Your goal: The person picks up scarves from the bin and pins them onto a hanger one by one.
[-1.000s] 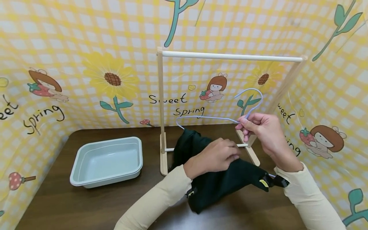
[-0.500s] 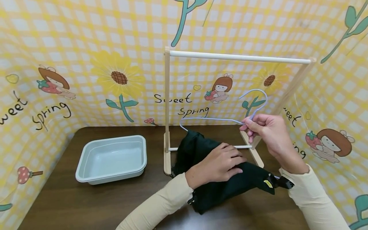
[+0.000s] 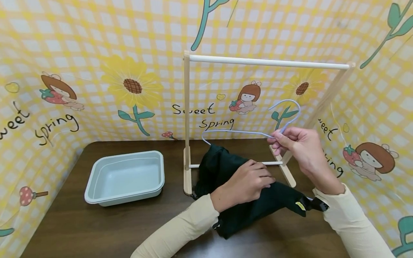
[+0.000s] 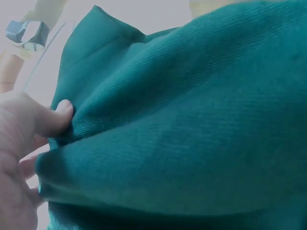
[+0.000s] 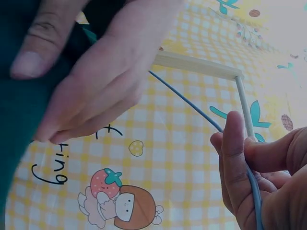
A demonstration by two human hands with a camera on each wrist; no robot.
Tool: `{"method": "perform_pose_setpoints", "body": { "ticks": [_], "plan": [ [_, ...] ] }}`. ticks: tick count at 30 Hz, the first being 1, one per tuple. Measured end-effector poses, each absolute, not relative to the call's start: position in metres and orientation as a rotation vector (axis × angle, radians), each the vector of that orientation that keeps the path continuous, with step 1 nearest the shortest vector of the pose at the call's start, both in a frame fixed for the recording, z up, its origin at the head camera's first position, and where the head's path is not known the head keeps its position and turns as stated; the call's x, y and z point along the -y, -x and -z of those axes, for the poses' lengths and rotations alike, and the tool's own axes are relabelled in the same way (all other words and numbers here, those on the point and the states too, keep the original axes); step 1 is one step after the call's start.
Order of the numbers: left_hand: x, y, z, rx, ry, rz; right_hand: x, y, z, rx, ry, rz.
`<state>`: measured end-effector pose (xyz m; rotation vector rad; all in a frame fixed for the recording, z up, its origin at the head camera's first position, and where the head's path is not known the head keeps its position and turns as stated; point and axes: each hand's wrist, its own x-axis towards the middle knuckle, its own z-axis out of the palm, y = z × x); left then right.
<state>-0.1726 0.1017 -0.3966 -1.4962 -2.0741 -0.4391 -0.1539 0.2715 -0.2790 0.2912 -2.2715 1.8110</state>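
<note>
Two hands — right hand point(image 3: 301, 147) pinching thin wire hanger point(image 3: 238, 133), left hand point(image 3: 248, 181) gripping ribbed dark-green cloth point(image 3: 258, 204).

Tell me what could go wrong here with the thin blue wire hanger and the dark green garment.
The right hand pinches the thin blue wire hanger only near its hook, so it could twist or slip. The dark green garment lies bunched under the left hand; the hanger's end could snag a fold. The light wooden rack stands close behind and might get knocked.
</note>
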Motion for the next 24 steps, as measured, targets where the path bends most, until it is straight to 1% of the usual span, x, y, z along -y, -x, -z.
{"method": "perform_pose_setpoints", "body": {
  "ticks": [7,14,24],
  "plan": [
    [-0.102,0.178,0.399,1.989,1.482,0.657,-0.268,0.159,0.28,2.26,-0.331,-1.833],
    [-0.105,0.183,0.394,1.941,1.407,0.865,-0.261,0.159,0.278,2.247,-0.335,-1.85],
    [-0.114,0.187,0.381,2.018,1.097,1.092,-0.253,0.155,0.28,2.322,-0.296,-1.861]
  ]
}}
